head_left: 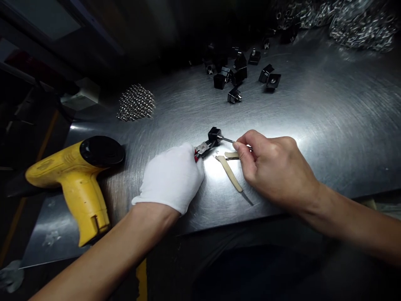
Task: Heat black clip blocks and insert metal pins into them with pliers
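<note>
My left hand (173, 177), in a white glove, is closed around pliers (203, 148) with red on the handles. Their dark jaws reach a small black cube-shaped part (214, 133) with a metal fitting on its side. My bare right hand (275, 165) pinches a thin metal rod (228, 140), and the rod's far end meets that fitting. Whether the rod sits inside the fitting or only against it, I cannot tell. Under my right fingers lies a second hand tool with beige handles (230, 173), partly covered by the hand.
A yellow heat gun-like tool (83, 184) lies at the left of the metal table (328, 125). Behind it is a cluster of small metal pins (137, 103). Several black parts (239, 75) are scattered at the back, and bagged metal pieces (363, 27) lie back right.
</note>
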The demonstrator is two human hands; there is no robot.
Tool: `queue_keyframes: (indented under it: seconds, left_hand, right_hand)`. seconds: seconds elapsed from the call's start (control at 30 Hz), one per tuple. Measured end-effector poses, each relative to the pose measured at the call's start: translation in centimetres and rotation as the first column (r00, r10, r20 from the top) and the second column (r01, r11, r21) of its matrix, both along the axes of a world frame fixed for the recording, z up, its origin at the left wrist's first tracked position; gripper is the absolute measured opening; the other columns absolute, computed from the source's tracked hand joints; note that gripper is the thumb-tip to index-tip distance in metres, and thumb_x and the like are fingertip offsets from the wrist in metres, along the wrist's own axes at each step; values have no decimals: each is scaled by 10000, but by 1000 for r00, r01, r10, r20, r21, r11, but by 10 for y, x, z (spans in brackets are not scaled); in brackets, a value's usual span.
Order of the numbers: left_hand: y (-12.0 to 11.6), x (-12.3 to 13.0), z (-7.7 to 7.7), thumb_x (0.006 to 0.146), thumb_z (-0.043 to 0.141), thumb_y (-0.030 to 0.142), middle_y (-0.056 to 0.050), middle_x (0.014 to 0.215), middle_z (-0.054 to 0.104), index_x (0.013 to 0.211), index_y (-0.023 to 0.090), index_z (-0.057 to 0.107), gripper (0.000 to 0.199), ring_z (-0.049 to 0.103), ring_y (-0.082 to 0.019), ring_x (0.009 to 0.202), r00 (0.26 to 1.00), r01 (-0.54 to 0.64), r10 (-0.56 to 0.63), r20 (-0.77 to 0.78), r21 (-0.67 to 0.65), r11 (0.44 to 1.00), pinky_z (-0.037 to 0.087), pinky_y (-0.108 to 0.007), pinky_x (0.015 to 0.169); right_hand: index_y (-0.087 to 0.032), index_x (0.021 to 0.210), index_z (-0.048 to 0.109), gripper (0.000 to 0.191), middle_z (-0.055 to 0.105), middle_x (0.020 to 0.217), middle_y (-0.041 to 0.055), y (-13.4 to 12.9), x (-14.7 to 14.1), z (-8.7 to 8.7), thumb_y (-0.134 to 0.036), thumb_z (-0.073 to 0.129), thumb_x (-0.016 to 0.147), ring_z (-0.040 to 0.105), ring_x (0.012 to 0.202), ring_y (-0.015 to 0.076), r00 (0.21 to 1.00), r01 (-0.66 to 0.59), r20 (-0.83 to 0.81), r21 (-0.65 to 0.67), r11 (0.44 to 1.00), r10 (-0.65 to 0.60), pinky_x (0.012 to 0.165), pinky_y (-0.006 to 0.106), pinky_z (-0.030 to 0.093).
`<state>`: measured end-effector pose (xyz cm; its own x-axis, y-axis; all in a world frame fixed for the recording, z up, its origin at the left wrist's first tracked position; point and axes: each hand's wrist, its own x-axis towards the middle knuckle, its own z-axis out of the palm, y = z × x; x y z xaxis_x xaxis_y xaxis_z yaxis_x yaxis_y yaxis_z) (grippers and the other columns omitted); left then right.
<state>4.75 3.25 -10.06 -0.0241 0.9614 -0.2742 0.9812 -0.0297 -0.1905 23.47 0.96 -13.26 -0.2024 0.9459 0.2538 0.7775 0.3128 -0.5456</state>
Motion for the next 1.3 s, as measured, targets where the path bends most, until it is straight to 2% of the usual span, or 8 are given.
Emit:
queue_keyframes:
  seconds: [0.13,0.27,0.5,0.63,0.77,0.9,1.17,1.3]
  left_hand:
    - [2,-6,1,906,427,385,-94,751,692,876,228,638,265,642,-286,653,998,49,-49,39,12,999,385,-350,550]
    - [6,-16,5,907,430,396,-47,708,675,789,252,590,245,589,-237,578,979,96,-91,181,-20,995,352,-330,516]
    - [16,-22,20,888,470,400,-5,687,671,778,249,550,204,580,-182,541,932,128,-56,358,-182,975,363,-298,501]
    - [18,-26,26,888,476,392,-3,683,672,744,244,541,216,589,-177,555,916,183,-94,390,-198,963,375,-301,531]
    - [19,-31,26,909,463,403,-12,693,684,721,244,573,270,598,-181,572,898,244,-153,412,-176,954,396,-311,576]
    - [21,-29,30,929,447,449,-34,737,707,808,255,641,300,633,-208,624,906,275,-181,383,-208,939,420,-319,624]
    - [22,-11,21,918,424,519,-39,677,683,824,258,650,358,590,-219,542,962,161,-105,251,-212,964,361,-319,510]
    - [21,-8,18,903,445,483,-25,637,665,777,252,630,321,562,-203,500,969,119,-63,240,-224,967,353,-311,482]
  right_hand:
    - [-120,945,700,161,613,631,15,5,7,4,-170,563,1012,524,499,142,997,-33,-71,-30,999,30,467,290,360]
    - [-174,866,729,174,631,647,-15,23,23,13,-236,629,994,554,554,132,972,-126,-220,-217,968,78,497,272,383]
    - [-198,869,731,281,607,665,-22,48,43,18,-458,689,966,515,563,113,924,-245,-381,-539,806,25,467,225,359]
    - [-195,835,717,329,551,635,-23,51,46,16,-508,709,938,442,534,108,919,-250,-394,-623,741,-21,446,218,321]
    - [-196,873,731,343,600,684,-2,53,46,16,-524,677,957,482,575,127,924,-288,-376,-578,764,64,478,233,348]
    - [-196,869,731,261,639,723,-10,56,45,16,-438,690,958,520,600,118,911,-334,-397,-543,771,115,496,224,355]
    - [-198,874,735,190,569,638,-45,51,37,11,-352,669,963,462,531,93,911,-303,-399,-466,831,108,467,223,333]
    - [-200,873,736,204,565,638,-45,49,40,10,-359,657,973,452,521,88,902,-307,-419,-461,833,100,479,224,334]
